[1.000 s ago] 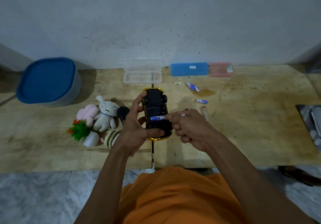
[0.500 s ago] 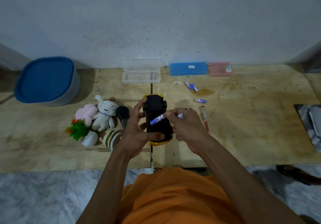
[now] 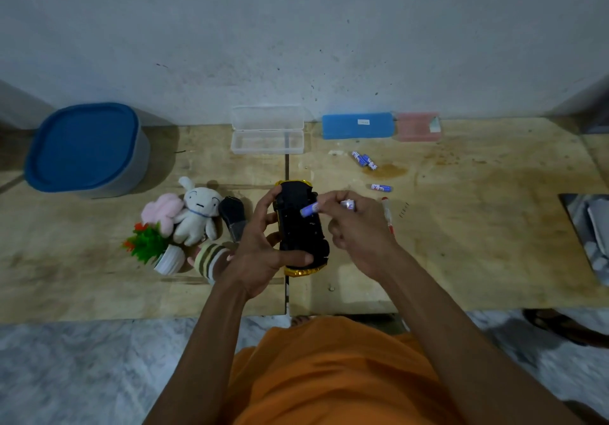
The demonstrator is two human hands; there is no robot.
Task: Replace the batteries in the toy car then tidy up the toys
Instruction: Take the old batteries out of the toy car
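Note:
The yellow toy car (image 3: pixel 299 226) is upside down, black underside up, gripped by my left hand (image 3: pixel 260 250) above the wooden table (image 3: pixel 478 243). My right hand (image 3: pixel 356 226) pinches a blue battery (image 3: pixel 309 209) over the car's underside, with a second battery (image 3: pixel 348 205) between its fingers. Loose blue batteries (image 3: pixel 364 159) lie farther back, and one more battery (image 3: pixel 380 187) lies right of the car. A red screwdriver (image 3: pixel 387 215) rests beside my right hand. The black battery cover (image 3: pixel 233 217) lies left of the car.
A white plush (image 3: pixel 197 213), pink plush (image 3: pixel 161 210), potted green plant (image 3: pixel 155 246) and striped toy (image 3: pixel 209 258) sit at the left. A blue-lidded tub (image 3: pixel 85 149) stands far left. A clear case (image 3: pixel 267 131), blue case (image 3: pixel 357 126) and pink case (image 3: pixel 417 126) line the wall.
The battery that lay across the car's underside has been lifted out by my right hand and raised toward the right. My left hand keeps holding the car.

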